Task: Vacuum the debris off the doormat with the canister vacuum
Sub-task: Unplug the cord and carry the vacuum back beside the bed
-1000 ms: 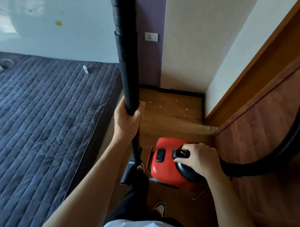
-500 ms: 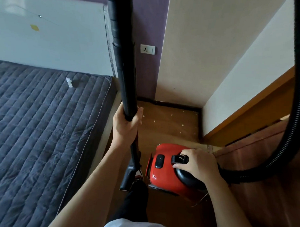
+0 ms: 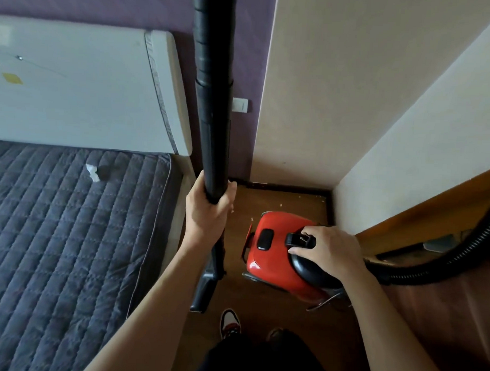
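Brown wood-plank floor (image 3: 261, 319): pale debris specks (image 3: 281, 205) by far corner; grey quilted mattress (image 3: 69, 248) carries one crumpled white scrap (image 3: 92, 172).

Soft daylight comes from the left: the paper scrap (image 3: 92, 172) on the mattress (image 3: 56, 234) casts a small shadow rightward, and the glossy headboard (image 3: 74, 101) carries a pale sheen. Wide-angle distortion bends the walls (image 3: 353, 78) and swells the vacuum wand (image 3: 213, 115); detail is slightly soft.
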`<action>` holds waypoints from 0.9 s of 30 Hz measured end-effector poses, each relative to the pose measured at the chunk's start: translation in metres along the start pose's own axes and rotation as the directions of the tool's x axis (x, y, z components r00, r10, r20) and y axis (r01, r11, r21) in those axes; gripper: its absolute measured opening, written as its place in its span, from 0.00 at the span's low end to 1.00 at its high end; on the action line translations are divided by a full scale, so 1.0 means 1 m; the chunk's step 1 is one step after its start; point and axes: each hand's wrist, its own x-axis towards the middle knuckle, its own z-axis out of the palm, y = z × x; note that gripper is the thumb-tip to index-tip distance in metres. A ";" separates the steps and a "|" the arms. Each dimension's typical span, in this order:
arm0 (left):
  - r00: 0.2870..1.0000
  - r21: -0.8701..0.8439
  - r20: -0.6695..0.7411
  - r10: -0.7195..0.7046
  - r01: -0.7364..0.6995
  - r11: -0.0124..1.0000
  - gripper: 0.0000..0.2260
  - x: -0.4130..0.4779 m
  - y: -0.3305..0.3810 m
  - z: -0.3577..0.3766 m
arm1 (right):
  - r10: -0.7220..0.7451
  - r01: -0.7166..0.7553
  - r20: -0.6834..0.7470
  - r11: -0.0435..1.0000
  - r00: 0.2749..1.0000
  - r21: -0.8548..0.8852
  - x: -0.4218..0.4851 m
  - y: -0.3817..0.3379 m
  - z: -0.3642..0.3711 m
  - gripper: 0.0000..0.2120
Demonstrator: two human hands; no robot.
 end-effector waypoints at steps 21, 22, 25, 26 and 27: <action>0.995 0.124 -0.016 -0.099 0.100 0.987 0.08 0.130 -0.030 0.083 | -0.238 0.251 0.181 0.966 0.954 -0.054 0.154 0.041 -0.024 0.20; 0.994 0.133 -0.021 -0.106 0.108 0.985 0.08 0.135 -0.033 0.087 | -0.260 0.274 0.189 0.961 0.947 -0.050 0.163 0.044 -0.022 0.20; 0.991 0.128 -0.041 -0.128 0.132 0.983 0.08 0.150 -0.047 0.097 | -0.313 0.331 0.214 0.942 0.925 -0.057 0.192 0.051 -0.009 0.22; 0.990 0.126 -0.045 -0.136 0.141 0.982 0.08 0.153 -0.054 0.100 | -0.325 0.347 0.230 0.936 0.917 -0.062 0.202 0.053 -0.004 0.23; 0.989 0.131 -0.048 -0.142 0.147 0.980 0.08 0.157 -0.063 0.102 | -0.339 0.364 0.242 0.929 0.909 -0.066 0.211 0.054 0.002 0.23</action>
